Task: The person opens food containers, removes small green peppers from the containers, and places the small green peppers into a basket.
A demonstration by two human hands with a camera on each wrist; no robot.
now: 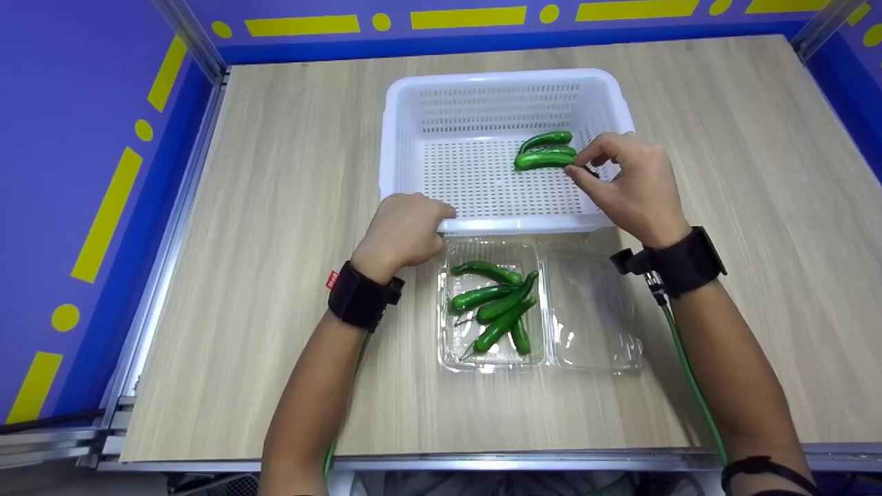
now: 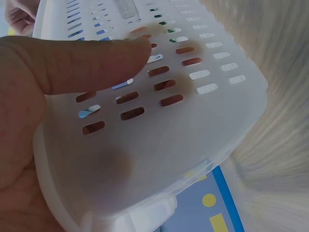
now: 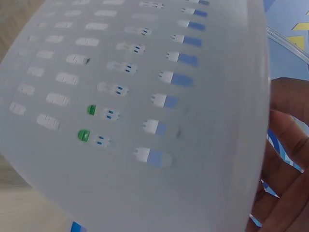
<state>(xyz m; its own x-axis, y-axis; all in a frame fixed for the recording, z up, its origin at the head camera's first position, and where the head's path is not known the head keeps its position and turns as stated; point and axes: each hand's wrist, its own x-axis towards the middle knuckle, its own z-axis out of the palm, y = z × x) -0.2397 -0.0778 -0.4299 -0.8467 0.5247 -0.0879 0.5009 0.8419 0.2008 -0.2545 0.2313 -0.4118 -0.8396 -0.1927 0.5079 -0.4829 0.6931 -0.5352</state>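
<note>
My left hand (image 1: 408, 231) grips the front left corner of a white slotted plastic basket (image 1: 513, 224). In the left wrist view its thumb (image 2: 96, 65) presses the outer wall, and fingers show through the slots. Over the basket's right side, my right hand (image 1: 637, 182) pinches the end of a green chili pepper (image 1: 541, 160) between thumb and fingertips. More green peppers (image 1: 551, 139) lie just behind it on the basket floor. In the right wrist view, fingers of the right hand (image 3: 287, 159) appear past the rim, and green shows through two slots.
In front of the basket lies a clear plastic clamshell box (image 1: 449, 355), lid (image 1: 592, 310) folded open to the right. Several green chili peppers (image 1: 506, 303) sit in its left half. Blue panels (image 1: 296, 52) with yellow marks bound the wooden table (image 1: 275, 193).
</note>
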